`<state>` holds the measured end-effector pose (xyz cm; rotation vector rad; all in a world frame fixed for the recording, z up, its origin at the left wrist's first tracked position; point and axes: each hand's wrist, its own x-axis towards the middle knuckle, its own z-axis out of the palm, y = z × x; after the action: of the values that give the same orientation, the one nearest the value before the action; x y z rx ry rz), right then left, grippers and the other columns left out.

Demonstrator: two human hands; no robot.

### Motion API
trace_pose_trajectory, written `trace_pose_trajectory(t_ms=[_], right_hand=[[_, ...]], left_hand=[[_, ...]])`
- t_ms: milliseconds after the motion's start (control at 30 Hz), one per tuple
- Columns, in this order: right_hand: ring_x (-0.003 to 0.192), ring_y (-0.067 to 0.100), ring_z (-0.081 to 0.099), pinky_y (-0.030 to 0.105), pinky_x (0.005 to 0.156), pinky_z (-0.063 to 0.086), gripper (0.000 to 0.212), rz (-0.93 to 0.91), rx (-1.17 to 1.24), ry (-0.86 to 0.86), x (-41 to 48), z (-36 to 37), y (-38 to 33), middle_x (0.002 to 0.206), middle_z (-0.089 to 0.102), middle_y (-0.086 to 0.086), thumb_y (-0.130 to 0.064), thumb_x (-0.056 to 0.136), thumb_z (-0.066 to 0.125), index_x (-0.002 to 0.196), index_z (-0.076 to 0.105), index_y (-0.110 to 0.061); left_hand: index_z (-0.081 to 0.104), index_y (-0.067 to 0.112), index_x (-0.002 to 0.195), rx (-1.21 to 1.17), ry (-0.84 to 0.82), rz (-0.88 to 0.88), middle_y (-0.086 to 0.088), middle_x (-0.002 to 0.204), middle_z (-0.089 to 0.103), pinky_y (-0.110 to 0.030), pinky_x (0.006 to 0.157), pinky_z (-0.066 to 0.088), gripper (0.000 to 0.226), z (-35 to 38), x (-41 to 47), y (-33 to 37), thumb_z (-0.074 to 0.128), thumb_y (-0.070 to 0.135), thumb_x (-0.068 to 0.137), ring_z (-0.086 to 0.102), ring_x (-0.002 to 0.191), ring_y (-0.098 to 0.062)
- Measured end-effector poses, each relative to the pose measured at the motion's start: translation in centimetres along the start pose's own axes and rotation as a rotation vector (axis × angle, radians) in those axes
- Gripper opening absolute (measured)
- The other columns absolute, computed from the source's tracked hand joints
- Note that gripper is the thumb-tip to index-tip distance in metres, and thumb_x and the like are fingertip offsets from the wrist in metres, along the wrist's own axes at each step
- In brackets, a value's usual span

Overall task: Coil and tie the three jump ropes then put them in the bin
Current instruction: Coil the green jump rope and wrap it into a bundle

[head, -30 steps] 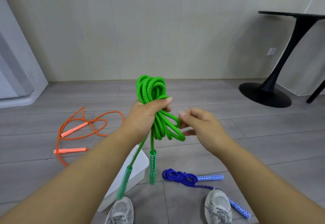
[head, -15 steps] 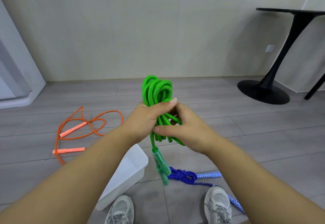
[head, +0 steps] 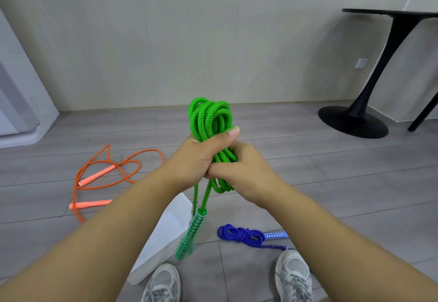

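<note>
Grey floor below, the left hand (head: 196, 157) grips the green coil (head: 211, 121) at chest height while the right hand (head: 244, 171), open a second ago, has closed onto it, so tying is starting.

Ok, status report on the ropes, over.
Left hand and right hand both clamped on green rope coil, handles dangling. Blue rope bundled on floor. Orange rope loose. Bin unobstructed.

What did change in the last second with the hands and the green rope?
The right hand moved left and closed on the green rope beside the left hand; the green handles swung together. The orange rope, blue rope and bin stayed put.
</note>
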<state>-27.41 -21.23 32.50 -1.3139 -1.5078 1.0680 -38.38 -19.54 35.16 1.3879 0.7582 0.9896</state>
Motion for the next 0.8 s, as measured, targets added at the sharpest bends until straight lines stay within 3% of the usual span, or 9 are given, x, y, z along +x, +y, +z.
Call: trace_pose_trajectory(t_ms=[167, 333, 500, 567, 667, 800], right_hand=[[0.068, 0.028, 0.060, 0.044, 0.063, 0.050, 0.028, 0.015, -0.074, 0.109, -0.1, 0.0, -0.1, 0.076, 0.067, 0.018, -0.022, 0.057, 0.064, 0.081, 0.066, -0.008], [0.063, 0.031, 0.059, 0.045, 0.059, 0.050, 0.022, -0.005, -0.095, 0.169, 0.0, 0.2, 0.0, 0.066, 0.063, 0.013, -0.024, 0.057, 0.060, 0.077, 0.062, -0.012], [0.056, 0.016, 0.053, 0.039, 0.054, 0.046, 0.010, -0.067, -0.184, 0.150, -0.2, -0.3, -0.3, 0.064, 0.059, 0.005, -0.019, 0.076, 0.063, 0.081, 0.058, -0.013], [0.055, 0.016, 0.052, 0.037, 0.054, 0.044, 0.008, -0.073, -0.219, 0.165, -0.1, -0.6, -0.3, 0.062, 0.057, 0.003, -0.020, 0.080, 0.062, 0.078, 0.056, -0.014], [0.060, 0.024, 0.055, 0.043, 0.059, 0.049, 0.016, -0.048, -0.277, 0.239, 0.3, -1.2, 0.0, 0.059, 0.053, -0.001, -0.024, 0.080, 0.060, 0.068, 0.051, -0.021], [0.060, 0.034, 0.056, 0.048, 0.058, 0.050, 0.022, 0.011, -0.311, 0.313, 0.5, -2.6, 0.6, 0.054, 0.048, 0.002, -0.020, 0.079, 0.059, 0.062, 0.045, -0.018]], left_hand=[[0.059, 0.008, 0.080, 0.035, 0.006, 0.019, -0.005, 0.071, 0.057, -0.018, 0.060, 0.049, 0.016, 0.0, 0.3, -0.4, 0.057, 0.022, 0.088, 0.058, 0.064, -0.010], [0.059, 0.011, 0.076, 0.010, 0.033, 0.050, 0.001, 0.066, 0.058, -0.016, 0.059, 0.049, 0.015, 0.2, 0.5, -0.4, 0.057, 0.021, 0.088, 0.058, 0.061, -0.006], [0.060, 0.011, 0.079, 0.067, 0.028, 0.109, 0.007, 0.063, 0.061, -0.015, 0.060, 0.049, 0.017, -0.3, 0.9, -0.6, 0.065, 0.027, 0.084, 0.060, 0.063, -0.005], [0.056, 0.012, 0.074, 0.112, -0.010, 0.118, 0.012, 0.057, 0.058, -0.011, 0.055, 0.044, 0.019, -0.3, 1.0, -0.5, 0.062, 0.024, 0.087, 0.055, 0.055, -0.001], [0.051, 0.021, 0.071, 0.246, 0.011, 0.101, 0.020, 0.047, 0.052, -0.011, 0.050, 0.036, 0.022, -0.5, 1.0, -0.6, 0.051, 0.021, 0.093, 0.047, 0.046, 0.005], [0.063, 0.022, 0.089, 0.706, 0.037, 0.118, 0.016, 0.074, 0.061, -0.020, 0.063, 0.038, 0.012, -2.0, 0.9, -1.7, 0.057, 0.033, 0.090, 0.049, 0.065, 0.002]])
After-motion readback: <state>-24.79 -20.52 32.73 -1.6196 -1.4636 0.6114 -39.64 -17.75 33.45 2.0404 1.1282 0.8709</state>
